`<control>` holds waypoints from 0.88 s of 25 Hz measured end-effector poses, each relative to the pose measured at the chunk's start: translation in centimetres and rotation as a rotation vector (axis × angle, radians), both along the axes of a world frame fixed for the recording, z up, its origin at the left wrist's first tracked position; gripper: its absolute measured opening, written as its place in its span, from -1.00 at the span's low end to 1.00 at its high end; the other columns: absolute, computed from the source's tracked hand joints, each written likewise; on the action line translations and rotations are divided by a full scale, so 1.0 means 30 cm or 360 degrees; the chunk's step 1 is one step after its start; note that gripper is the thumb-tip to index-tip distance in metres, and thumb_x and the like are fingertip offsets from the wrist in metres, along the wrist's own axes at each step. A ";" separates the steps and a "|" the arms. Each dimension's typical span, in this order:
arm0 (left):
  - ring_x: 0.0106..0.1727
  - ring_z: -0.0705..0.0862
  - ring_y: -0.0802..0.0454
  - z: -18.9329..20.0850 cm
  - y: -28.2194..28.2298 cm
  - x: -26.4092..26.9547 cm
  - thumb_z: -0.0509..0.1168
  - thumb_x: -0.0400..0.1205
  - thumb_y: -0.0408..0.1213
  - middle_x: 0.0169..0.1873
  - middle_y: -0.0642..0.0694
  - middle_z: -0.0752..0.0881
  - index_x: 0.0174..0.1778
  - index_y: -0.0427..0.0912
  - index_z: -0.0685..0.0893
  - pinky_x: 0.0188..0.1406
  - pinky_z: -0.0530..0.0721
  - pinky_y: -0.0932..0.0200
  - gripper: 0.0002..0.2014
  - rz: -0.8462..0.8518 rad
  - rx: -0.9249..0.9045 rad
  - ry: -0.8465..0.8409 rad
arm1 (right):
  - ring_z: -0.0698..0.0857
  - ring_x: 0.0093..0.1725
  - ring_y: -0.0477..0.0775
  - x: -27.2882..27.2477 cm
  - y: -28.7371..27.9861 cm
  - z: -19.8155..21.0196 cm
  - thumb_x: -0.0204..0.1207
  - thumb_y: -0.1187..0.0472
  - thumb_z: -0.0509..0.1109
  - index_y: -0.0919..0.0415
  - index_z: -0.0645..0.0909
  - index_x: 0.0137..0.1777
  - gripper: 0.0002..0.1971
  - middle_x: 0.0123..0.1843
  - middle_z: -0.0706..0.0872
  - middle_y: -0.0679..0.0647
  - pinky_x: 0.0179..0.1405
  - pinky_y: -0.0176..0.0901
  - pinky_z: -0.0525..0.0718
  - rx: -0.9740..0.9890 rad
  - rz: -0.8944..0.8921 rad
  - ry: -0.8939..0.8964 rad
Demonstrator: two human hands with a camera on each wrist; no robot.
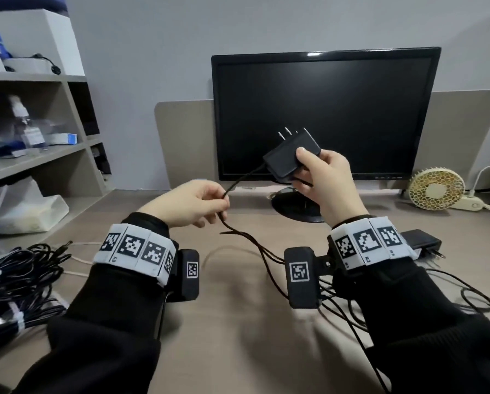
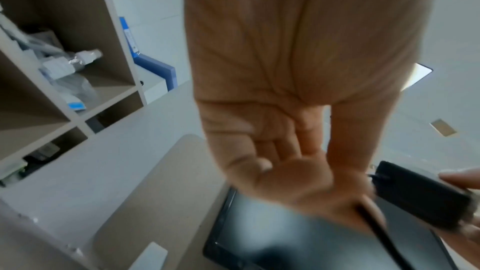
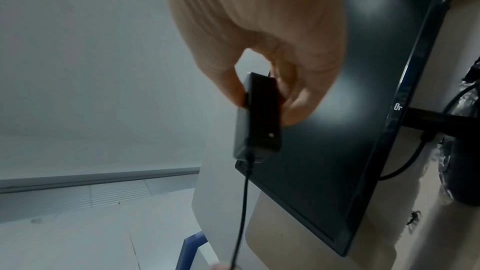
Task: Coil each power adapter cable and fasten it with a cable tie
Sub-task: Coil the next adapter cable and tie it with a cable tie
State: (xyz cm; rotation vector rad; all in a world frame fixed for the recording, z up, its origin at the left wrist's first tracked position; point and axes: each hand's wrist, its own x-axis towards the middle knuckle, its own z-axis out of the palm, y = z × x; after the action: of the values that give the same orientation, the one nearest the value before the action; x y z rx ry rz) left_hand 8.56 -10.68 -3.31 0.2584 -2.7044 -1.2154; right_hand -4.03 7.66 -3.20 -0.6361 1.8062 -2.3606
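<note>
Two hands meet at the centre of the head view, before a dark monitor filling the upper right. The right hand grips a black power adapter, prongs up, above the desk. The left hand pinches its thin cable, which trails to the lower right.

A black power adapter, prongs tilted up and away, is held above the counter, its thin black cable trailing down in loose, uncoiled loops.
</note>
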 end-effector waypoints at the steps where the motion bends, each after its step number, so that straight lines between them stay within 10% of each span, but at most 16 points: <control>1: -0.45 0.52 0.23 0.003 -0.008 -0.006 0.19 0.70 -0.32 -0.40 0.11 0.67 -0.14 -0.07 0.66 -0.39 0.48 0.31 -0.82 0.0098 -0.0054 0.0200 | 0.76 0.09 0.09 -0.013 -0.003 -0.012 0.53 0.11 0.39 0.21 0.56 0.16 -0.74 0.06 0.76 0.12 -0.14 -0.14 0.69 0.0152 -0.0053 -0.0007; 5: -0.50 0.41 0.19 0.013 0.016 -0.029 0.16 0.72 -0.26 -0.58 0.23 0.54 -0.02 0.08 0.73 -0.45 0.37 0.30 -0.77 0.0180 -0.0269 0.0782 | 0.49 0.40 0.16 -0.002 -0.036 -0.041 0.50 0.07 0.45 0.21 0.15 0.61 -0.24 0.47 0.41 0.15 0.36 0.03 0.53 0.0848 -0.0245 0.0160; 8: -0.51 0.44 0.24 0.006 0.058 -0.044 0.17 0.72 -0.30 -0.59 0.30 0.55 -0.01 -0.04 0.73 -0.45 0.33 0.40 -0.79 0.0138 -0.0325 0.0888 | 0.31 0.58 0.22 0.049 -0.070 -0.031 0.55 0.07 0.40 0.17 0.11 0.68 -0.23 0.62 0.31 0.16 0.55 0.10 0.34 0.1203 -0.0165 0.0524; 12: -0.41 0.55 0.41 -0.005 0.080 -0.055 0.20 0.70 -0.33 -0.49 0.27 0.62 -0.11 -0.09 0.71 -0.34 0.39 0.46 -0.81 0.0152 -0.0396 0.0826 | 0.69 0.07 -0.06 0.118 -0.085 -0.031 0.68 0.23 0.18 0.14 0.59 0.36 -0.69 0.07 0.74 0.04 0.14 -0.10 0.63 0.0906 0.0389 0.0798; 16: -0.33 0.64 0.34 0.007 0.085 -0.039 0.33 0.62 -0.30 -0.31 0.18 0.69 -0.05 0.04 0.68 -0.24 0.54 0.47 -0.88 0.0073 -0.0278 0.0735 | 0.74 -0.20 -0.03 0.103 -0.086 -0.043 0.67 0.36 0.07 0.24 0.67 0.20 -0.66 -0.23 0.71 0.10 0.04 0.01 0.78 0.0651 0.0426 0.0609; 19: -0.27 0.78 0.08 0.005 0.101 -0.034 0.43 0.54 -0.37 -0.24 -0.03 0.74 0.04 -0.08 0.62 -0.19 0.71 0.17 -0.79 -0.0037 -0.0048 0.0530 | 0.63 -0.37 -0.16 0.099 -0.078 -0.041 0.63 0.39 0.07 0.17 0.72 0.06 -0.64 -0.32 0.71 0.10 -0.29 -0.28 0.64 0.0680 0.0376 0.0640; 22: -0.31 0.80 0.01 0.016 0.097 -0.029 0.52 0.47 -0.38 -0.29 -0.12 0.77 -0.13 -0.15 0.63 -0.25 0.74 0.14 -0.80 0.0211 0.0026 0.0866 | 0.52 -0.42 -0.28 0.092 -0.080 -0.040 0.66 0.29 0.13 -0.01 0.65 -0.11 -0.71 -0.35 0.60 -0.14 -0.31 -0.38 0.40 0.0847 0.0385 0.0724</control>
State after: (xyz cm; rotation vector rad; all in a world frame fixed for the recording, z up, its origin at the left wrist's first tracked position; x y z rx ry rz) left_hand 7.69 -7.79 -2.82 0.0876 -2.1749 -1.0789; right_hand -1.27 5.25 -4.41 -1.2826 2.2425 -1.5609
